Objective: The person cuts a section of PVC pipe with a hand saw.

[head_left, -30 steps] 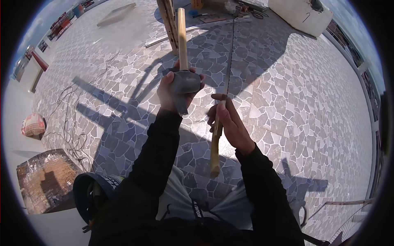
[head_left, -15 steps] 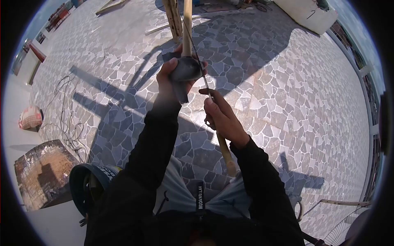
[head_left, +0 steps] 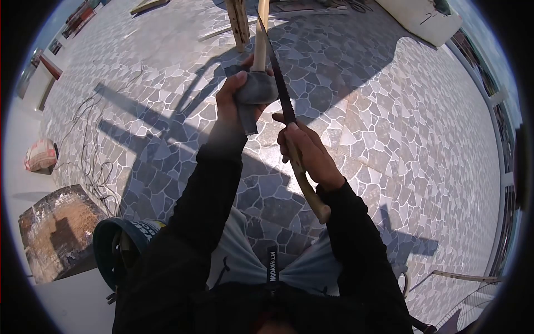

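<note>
My left hand (head_left: 231,97) is closed around a tool with a dark grey, rounded head (head_left: 258,88) and a flat, blade-like piece. Its pale wooden handle (head_left: 260,50) points away from me. In my right hand (head_left: 311,153) is a handsaw (head_left: 280,83) with a dark, toothed blade and a curved wooden grip. The blade slants up and away, passing along the right side of the rounded head and overlapping the pale handle in this view. The lower end of the saw's grip sticks out below my right hand.
Patterned stone-look tiles (head_left: 384,145) cover the floor. On the left are a dark green bucket (head_left: 105,250) with things inside, a stained board (head_left: 61,231), a loose cable (head_left: 92,150) and a red-and-white sack (head_left: 41,156). A wooden post (head_left: 238,25) stands ahead; a large white container (head_left: 417,19) is beyond.
The saw has turned so that its blade shows broadside, and its grip end has swung up and right. My left hand and its tool have shifted slightly right.
</note>
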Motion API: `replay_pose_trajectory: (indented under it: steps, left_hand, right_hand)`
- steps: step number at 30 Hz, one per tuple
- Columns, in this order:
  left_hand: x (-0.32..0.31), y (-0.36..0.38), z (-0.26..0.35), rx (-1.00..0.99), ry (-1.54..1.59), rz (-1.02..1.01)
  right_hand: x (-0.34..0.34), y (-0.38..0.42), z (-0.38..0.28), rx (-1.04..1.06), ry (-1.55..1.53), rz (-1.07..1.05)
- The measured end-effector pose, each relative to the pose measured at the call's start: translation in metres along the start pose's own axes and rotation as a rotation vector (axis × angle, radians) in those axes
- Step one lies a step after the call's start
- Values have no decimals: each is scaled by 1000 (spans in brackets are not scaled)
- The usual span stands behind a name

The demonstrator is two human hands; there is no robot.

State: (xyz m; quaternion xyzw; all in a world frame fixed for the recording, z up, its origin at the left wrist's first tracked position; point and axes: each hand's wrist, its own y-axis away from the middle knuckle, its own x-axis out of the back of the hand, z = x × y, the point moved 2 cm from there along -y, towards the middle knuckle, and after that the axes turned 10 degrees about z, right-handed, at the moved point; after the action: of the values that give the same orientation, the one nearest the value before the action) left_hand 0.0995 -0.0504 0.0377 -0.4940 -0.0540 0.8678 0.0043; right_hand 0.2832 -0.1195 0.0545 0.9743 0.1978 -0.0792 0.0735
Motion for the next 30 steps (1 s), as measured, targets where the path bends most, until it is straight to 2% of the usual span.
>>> replay_pose_trajectory:
  steps: [7,8,10,14,16,18,20,22,24,25,26,28,30]
  left_hand:
    - [-1,1,-1,39,-18,2]
    - [-4,2,-3,47,-21,9]
    - [0,0,-6,46,-43,-5]
    - [-3,0,-4,47,-57,-17]
    - [-1,-1,-6,45,-64,3]
    - [-1,-1,-10,53,-67,12]
    - [-4,-2,-12,62,-77,-30]
    - [-5,-4,-12,64,-81,-21]
    - [-3,-2,-12,71,-90,14]
    - [-2,0,-13,74,-90,19]
    - [-3,1,-14,80,-87,24]
    - [-3,0,-19,93,-82,20]
    - [0,-3,-19,93,-91,31]
  right_hand:
    - [-7,5,6,235,44,2]
    - [-5,1,11,234,45,6]
    - [2,-7,22,101,158,90]
    - [0,-1,9,149,32,164]
    - [-3,3,3,359,97,138]
    - [2,-1,13,301,191,154]
    - [10,-9,22,104,294,184]
    - [9,-5,17,87,241,220]
    - [1,6,-5,377,330,215]
    - [-2,6,-4,443,337,215]
    - [1,3,3,439,336,220]
    - [10,-8,24,207,319,189]
    - [9,-4,11,175,365,213]
